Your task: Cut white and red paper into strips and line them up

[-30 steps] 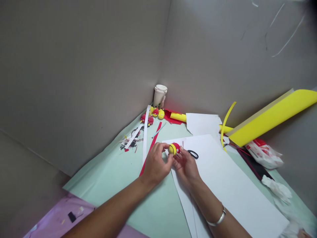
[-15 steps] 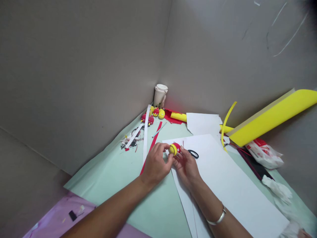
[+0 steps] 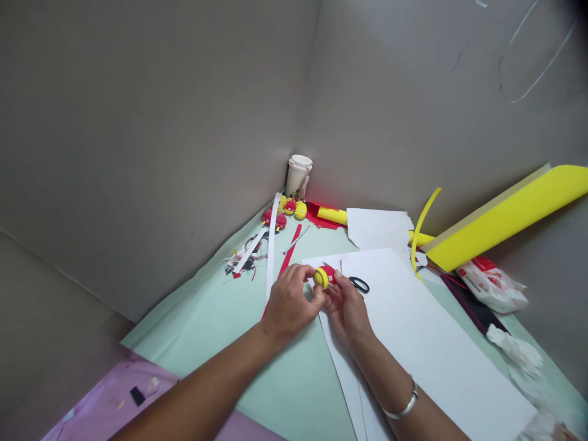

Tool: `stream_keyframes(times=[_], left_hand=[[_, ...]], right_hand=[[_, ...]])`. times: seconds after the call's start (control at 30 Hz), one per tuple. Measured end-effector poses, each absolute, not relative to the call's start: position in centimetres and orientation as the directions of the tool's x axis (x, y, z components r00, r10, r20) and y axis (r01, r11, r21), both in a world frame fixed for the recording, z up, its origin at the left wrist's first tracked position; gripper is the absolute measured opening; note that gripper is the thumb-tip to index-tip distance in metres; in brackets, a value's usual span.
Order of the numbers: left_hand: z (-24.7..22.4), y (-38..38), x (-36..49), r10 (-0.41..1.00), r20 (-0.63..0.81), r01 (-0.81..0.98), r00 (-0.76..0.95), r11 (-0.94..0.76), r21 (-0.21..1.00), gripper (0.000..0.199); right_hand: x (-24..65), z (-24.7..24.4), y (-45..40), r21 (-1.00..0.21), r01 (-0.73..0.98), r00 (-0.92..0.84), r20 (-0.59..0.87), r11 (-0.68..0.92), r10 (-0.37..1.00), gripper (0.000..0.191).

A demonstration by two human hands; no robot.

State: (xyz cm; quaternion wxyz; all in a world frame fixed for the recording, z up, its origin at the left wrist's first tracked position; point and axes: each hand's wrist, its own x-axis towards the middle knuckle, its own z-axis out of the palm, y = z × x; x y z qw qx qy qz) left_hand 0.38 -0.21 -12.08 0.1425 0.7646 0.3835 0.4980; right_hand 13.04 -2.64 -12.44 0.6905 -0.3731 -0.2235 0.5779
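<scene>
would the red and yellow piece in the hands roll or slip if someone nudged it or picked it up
The piece may roll, since its sides look rounded. It is probably light, as it looks small between left hand and right hand. Its yellow end looks ridged, so likely not very slippery.

L hand, R hand, L forearm & R forearm all bare. R forearm wears 1 silver-col. bangle: slim, curved, metallic-looking band w/ slight shine.
</scene>
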Motion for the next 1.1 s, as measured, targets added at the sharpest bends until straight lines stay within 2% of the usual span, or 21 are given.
stream_keyframes(times=[0.57,0.8,0.97,1.1], left_hand=[[-12.6,0.2,0.3,0.702,0.681,0.422,0.206,-0.692,0.586,0.022],[-12.6,0.3,0.3,0.727,0.658,0.425,0.195,-0.667,0.612,0.022],[-12.6,0.3,0.3,0.753,0.630,0.410,0.191,-0.644,0.646,0.021],[-12.5,0.2,0.3,0.768,0.612,0.389,0.191,-0.631,0.671,0.019]], right_hand=[[13.0,-12.4,-2.7,-0.808,-0.582,0.265,-0.082,0.092,0.961,0.017],[13.2,-11.9,-3.0,-0.858,-0.511,0.226,-0.066,0.061,0.972,0.021],[13.6,-12.0,-2.9,-0.879,-0.477,0.175,-0.086,0.009,0.981,0.032],[14.0,-12.2,-2.6,-0.904,-0.427,0.172,-0.058,0.022,0.983,0.028]])
